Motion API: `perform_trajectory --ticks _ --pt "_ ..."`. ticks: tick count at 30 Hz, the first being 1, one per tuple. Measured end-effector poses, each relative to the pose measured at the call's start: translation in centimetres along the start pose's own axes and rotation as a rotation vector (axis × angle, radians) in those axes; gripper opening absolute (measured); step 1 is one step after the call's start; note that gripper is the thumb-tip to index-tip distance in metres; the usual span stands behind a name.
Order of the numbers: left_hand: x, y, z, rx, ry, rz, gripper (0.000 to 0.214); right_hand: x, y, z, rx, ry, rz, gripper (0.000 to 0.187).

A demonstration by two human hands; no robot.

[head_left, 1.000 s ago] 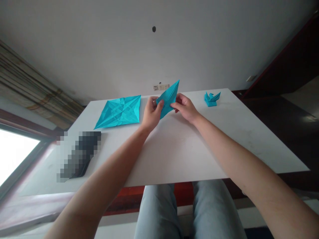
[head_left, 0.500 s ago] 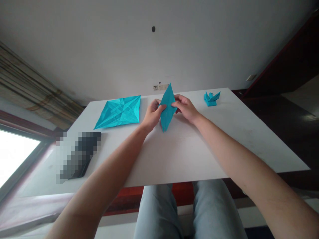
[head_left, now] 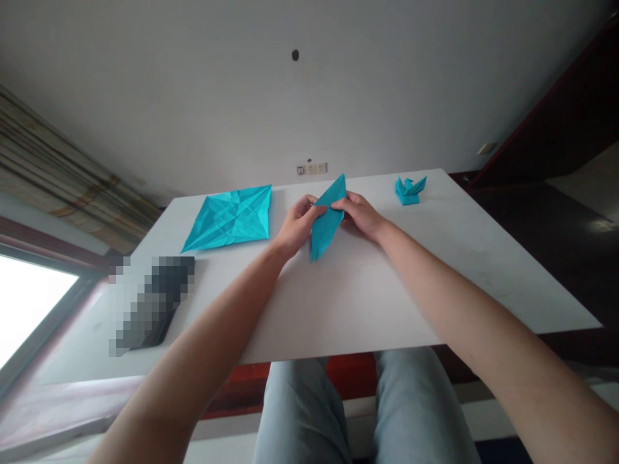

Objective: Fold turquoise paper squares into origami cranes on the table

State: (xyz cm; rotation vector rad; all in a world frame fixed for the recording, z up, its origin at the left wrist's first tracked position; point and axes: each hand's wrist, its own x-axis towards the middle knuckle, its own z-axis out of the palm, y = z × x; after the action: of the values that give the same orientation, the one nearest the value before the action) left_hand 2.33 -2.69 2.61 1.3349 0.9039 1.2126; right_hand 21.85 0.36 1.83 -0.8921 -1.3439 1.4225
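Between my two hands is a folded sheet of turquoise origami paper (head_left: 327, 227), long and diamond-shaped, held just above the table. Its upper point leans right and its lower end splits into two narrow tips. My left hand (head_left: 300, 222) pinches its left edge, thumb on the front face. From the other side my right hand (head_left: 360, 214) grips it, thumb also on the front; the fingers of both hands are partly hidden behind the paper.
On the white table (head_left: 367, 309) a creased, opened turquoise sheet (head_left: 232, 219) lies at the left. A folded turquoise paper bird (head_left: 410, 191) stands at the back right. A dark, pixelated object (head_left: 162, 303) rests near the front left. The wall (head_left: 387, 90) rises behind.
The folded paper has tilted, its top point swinging to the right and lower, its bottom tips shifting slightly left. Both hands keep hold of it.
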Motion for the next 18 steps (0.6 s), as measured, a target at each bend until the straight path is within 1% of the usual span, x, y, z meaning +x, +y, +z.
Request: perform_trajectory --ticks 5,10,18 --pt "0.5 -0.5 -0.5 0.028 0.084 0.02 0.038 0.0 0.0 0.0 0.006 -0.049 -0.022 0.029" --pt "1.1 -0.8 -0.9 0.062 0.162 0.097 0.034 -0.1 -0.3 0.2 -0.034 -0.09 -0.065 0.03" --pt "1.3 -0.6 -0.9 0.076 0.317 0.136 0.028 0.1 -0.1 0.1 -0.092 -0.102 -0.104 0.043"
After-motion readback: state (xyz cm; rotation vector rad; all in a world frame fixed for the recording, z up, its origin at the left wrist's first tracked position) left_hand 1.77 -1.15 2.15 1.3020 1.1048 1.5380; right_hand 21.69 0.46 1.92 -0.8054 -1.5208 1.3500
